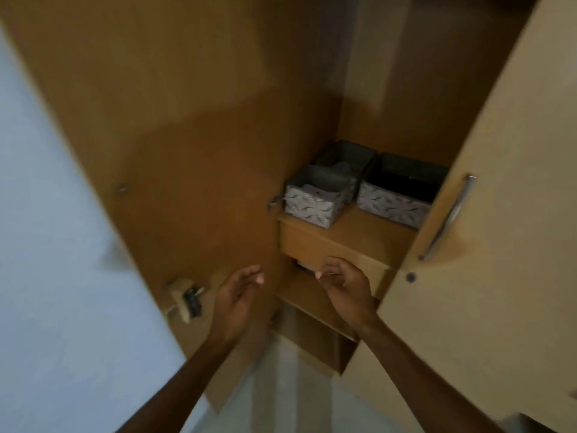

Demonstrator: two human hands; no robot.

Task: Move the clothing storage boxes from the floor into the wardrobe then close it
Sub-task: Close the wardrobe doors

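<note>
Three grey patterned fabric storage boxes stand on a shelf inside the open wooden wardrobe [349,232]: a small one [312,204] at the front left, another [346,154] behind it, and a wider one [396,195] to the right with a dark inside. My left hand [237,295] and my right hand [343,282] hover empty below the shelf, fingers apart, palms facing each other. The right hand is in front of the drawer front [312,245] under the shelf.
The left door [175,151] swings wide open, with a lock block [185,300] on its inner face. The right door [499,214] is partly open, with a metal bar handle [449,217]. A pale wall is at left, and pale floor [287,385] below.
</note>
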